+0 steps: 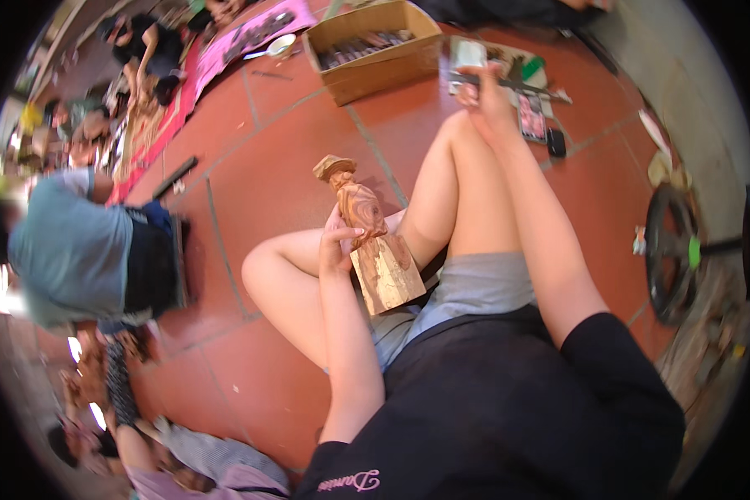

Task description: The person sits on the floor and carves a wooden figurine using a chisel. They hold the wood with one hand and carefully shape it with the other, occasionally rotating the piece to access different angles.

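Note:
Above my lap, my left hand point(342, 242) is wrapped round a carved wooden figure point(362, 208). The figure has a wide-brimmed hat, swirling reddish grain on its body and a pale, rough block as its base. It leans slightly, with the hat end away from me. My right hand point(487, 104) is stretched out past my right knee. Its fingers are closed on a dark slim tool point(517, 86); the tool's exact kind is too blurred to tell. Near that hand lie a phone point(531, 117) with a lit screen and a small black case point(556, 142).
Ahead stands an open cardboard box point(383, 75) full of slim dark tools. A white bowl point(281, 44) is beside a pink mat point(233, 42). A dark bar point(175, 177) lies on the tiled floor point(250, 208). Several people sit at left, one in blue point(83, 242). A black wheel point(671, 254) stands right.

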Tool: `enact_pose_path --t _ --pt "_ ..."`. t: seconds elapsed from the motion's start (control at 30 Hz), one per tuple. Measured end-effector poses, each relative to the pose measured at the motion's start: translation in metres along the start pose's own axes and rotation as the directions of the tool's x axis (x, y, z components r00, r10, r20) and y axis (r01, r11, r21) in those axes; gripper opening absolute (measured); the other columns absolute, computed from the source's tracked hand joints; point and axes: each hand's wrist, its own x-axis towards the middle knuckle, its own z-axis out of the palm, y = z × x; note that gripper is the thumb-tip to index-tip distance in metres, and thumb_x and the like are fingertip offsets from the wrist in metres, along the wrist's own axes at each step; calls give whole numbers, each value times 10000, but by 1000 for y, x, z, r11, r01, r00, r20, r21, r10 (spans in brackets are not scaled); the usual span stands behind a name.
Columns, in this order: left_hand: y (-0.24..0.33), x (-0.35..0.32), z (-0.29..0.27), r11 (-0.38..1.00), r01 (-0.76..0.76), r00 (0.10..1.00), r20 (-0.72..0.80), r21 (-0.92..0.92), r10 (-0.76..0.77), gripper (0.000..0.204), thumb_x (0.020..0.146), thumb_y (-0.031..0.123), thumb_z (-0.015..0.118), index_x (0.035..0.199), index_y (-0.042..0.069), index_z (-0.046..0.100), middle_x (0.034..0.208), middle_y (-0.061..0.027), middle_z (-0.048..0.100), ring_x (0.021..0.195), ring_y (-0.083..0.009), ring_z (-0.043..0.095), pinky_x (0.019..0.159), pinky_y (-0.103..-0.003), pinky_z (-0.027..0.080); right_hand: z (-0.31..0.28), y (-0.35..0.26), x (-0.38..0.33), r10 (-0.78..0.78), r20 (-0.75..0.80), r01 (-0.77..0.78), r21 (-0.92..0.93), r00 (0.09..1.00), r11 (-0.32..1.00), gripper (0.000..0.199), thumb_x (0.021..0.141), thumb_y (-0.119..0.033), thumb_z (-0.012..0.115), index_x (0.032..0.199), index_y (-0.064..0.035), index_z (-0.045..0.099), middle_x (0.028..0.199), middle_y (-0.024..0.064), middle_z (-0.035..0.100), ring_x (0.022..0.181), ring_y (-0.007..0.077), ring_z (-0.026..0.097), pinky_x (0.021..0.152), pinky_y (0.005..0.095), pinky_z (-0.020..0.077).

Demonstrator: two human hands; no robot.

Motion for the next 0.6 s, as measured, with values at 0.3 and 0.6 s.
enact_pose_path --t 0.3,0.6 --pt "0 -11 16 999 21 1000 -3 30 -21 795 627 -53 583 1377 -9 324 1214 -183 520 1121 -330 567 982 -474 490 28 63 -37 -11 228 126 -492 974 861 308 943 -318 618 1083 -49 675 852 13 662 772 105 614 677 260 489" --pt "-3 -3 6 995 93 992 84 40 -96 861 641 0 653 1416 25 279 1292 -189 481 1199 -354 518 1039 -493 438 60 98 -139 -294 406 494 -791 865 362 225 859 -324 657 927 -129 746 947 3 685 832 238 612 793 355 449"
